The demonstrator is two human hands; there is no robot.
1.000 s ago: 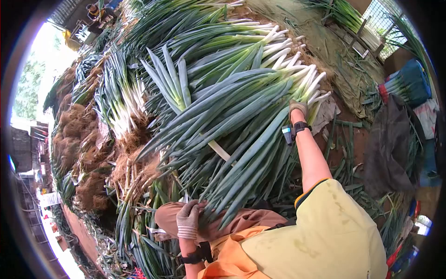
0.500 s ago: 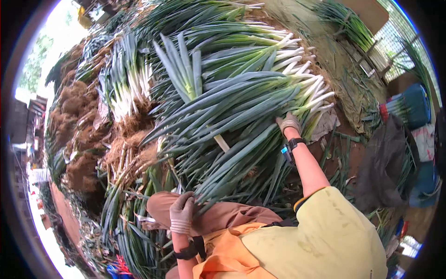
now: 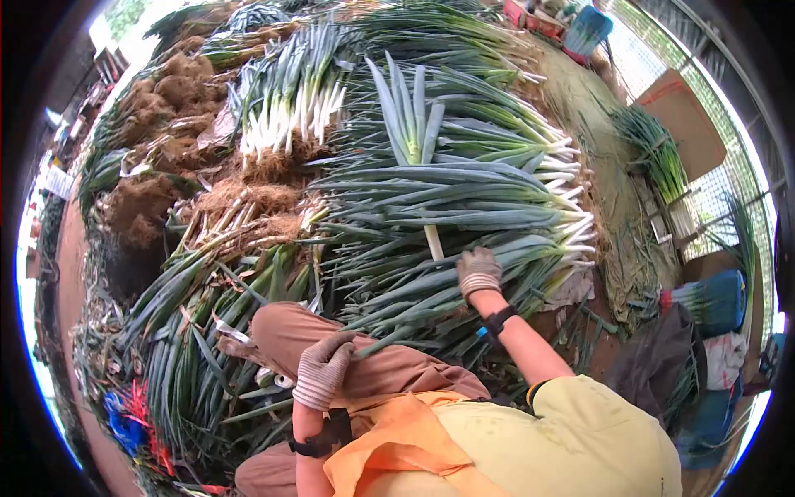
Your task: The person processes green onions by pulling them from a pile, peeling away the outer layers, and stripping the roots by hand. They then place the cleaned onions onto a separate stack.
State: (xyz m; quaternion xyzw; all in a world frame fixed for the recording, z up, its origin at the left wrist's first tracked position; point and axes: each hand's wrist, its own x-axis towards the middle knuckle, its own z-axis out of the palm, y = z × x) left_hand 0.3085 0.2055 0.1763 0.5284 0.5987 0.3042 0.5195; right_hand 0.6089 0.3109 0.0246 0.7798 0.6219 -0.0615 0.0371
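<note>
Long green onions (image 3: 497,199) lie in a big layered pile, white stems to the right, leaves to the left. My right hand (image 3: 479,272), in a striped-cuff glove, rests on the leaves near the pile's front edge; its fingers are bent over them, and whether they grip is unclear. Over my knee, my left hand (image 3: 325,369), gloved too, is closed at the tips of some leaves; what it holds is too small to make out. A single leafy onion (image 3: 407,124) lies across the top of the pile, its white stem (image 3: 434,242) showing lower down.
Onions with roots (image 3: 294,116) lie at the upper left, beside brown root clumps (image 3: 178,91). Loose leaves (image 3: 199,348) cover the ground left of my knee (image 3: 286,331). A dark cloth (image 3: 658,360) and a blue container (image 3: 714,302) stand at the right. Red and blue ties (image 3: 137,422) lie lower left.
The view has turned, so the pile appears more level. My right hand has moved left, away from the white stems and onto the leaves. My left hand remains near my knee.
</note>
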